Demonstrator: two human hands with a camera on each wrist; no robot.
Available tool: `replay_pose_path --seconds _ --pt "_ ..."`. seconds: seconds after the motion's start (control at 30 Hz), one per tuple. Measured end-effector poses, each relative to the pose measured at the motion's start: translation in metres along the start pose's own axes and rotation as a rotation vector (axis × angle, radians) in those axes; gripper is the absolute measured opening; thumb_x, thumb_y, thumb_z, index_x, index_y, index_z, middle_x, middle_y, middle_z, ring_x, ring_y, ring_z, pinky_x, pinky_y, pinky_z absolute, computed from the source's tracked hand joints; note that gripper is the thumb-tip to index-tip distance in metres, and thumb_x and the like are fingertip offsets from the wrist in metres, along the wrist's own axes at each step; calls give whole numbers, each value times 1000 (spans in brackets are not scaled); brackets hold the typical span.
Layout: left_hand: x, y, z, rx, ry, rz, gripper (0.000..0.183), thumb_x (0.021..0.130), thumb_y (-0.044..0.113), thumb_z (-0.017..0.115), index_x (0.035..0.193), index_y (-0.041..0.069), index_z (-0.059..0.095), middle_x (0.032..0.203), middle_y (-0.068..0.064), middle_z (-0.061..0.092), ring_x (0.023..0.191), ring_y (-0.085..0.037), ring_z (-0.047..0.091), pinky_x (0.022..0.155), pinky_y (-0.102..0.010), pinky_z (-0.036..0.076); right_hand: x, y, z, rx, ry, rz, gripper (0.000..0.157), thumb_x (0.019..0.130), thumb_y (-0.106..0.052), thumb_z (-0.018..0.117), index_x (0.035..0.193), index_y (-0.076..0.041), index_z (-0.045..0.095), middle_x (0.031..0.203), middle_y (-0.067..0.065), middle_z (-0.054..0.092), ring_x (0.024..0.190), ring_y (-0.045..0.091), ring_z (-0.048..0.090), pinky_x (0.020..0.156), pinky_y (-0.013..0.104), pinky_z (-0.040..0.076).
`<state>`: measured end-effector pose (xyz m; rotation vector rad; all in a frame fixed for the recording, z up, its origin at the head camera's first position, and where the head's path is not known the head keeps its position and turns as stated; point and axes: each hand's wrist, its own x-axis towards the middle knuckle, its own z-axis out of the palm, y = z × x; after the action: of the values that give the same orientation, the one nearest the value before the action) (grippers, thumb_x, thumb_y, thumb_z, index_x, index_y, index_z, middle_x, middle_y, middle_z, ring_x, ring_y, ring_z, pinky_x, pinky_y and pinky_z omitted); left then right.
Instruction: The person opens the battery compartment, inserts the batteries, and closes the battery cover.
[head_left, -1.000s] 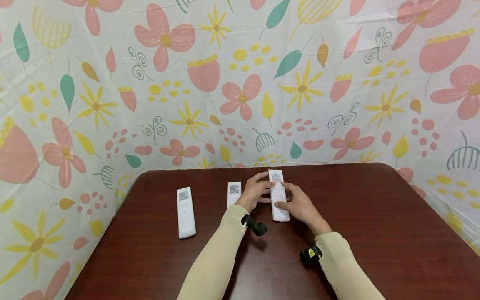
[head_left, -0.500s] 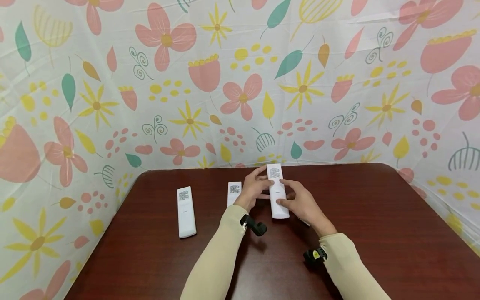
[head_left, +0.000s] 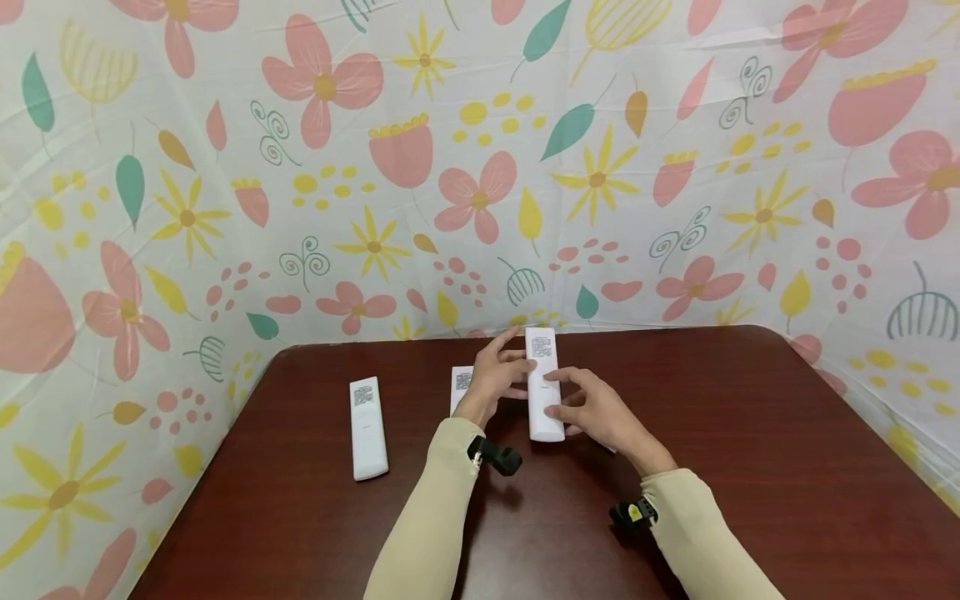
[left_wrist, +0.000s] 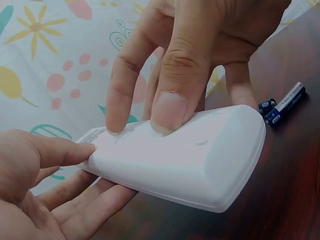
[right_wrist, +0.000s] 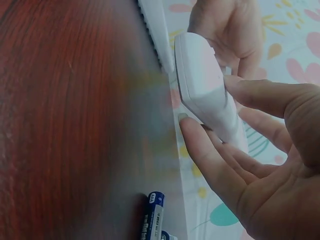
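Both hands hold a white remote control (head_left: pixel 539 392), its back with a printed code label facing up. At its left edge, my left hand (head_left: pixel 492 379) grips it, thumb on top and fingers underneath in the left wrist view. My right hand (head_left: pixel 602 410) pinches the remote from the right; in the left wrist view its thumb and index fingertip touch the back face. Seen from the right wrist, the near end of the remote (right_wrist: pixel 202 82) is raised off the table. Dark blue batteries (left_wrist: pixel 287 104) lie on the table beyond the right hand, mostly hidden in the head view.
Two more white remotes lie label side up to the left: one remote (head_left: pixel 368 442) in full view, another remote (head_left: pixel 459 385) partly behind the left hand. The brown table (head_left: pixel 712 467) ends at a flower-printed cloth (head_left: pixel 480 275) behind it.
The held remote has come up slightly and shifted a little to the left. The right hand has moved slightly, and part of a small object now shows beneath it.
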<state>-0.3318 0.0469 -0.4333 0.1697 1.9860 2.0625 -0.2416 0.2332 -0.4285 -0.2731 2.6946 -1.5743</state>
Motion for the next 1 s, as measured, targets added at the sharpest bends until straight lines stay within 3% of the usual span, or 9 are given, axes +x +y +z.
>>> replay_pose_path --seconds 0.27,0.7,1.0 --pt "-4 -11 -8 30 12 18 63 100 14 77 155 36 57 134 -6 67 96 -25 75 70 -43 66 2 -2 9 -42 -11 12 37 95 -4 81 129 -2 67 132 22 55 91 25 67 68 40 65" --pt "-11 -8 -10 8 20 26 65 99 11 78 157 29 56 130 -5 69 94 -25 75 67 -43 66 1 -6 14 -95 10 -12 34 93 -1 82 123 -2 67 126 22 55 87 24 64 65 35 62" --pt "-13 -4 -7 23 20 49 65 99 11 78 157 30 56 131 -6 69 95 -25 75 67 -43 65 3 -7 13 -82 4 -29 30 95 4 78 120 1 63 127 26 49 83 27 64 66 39 63"
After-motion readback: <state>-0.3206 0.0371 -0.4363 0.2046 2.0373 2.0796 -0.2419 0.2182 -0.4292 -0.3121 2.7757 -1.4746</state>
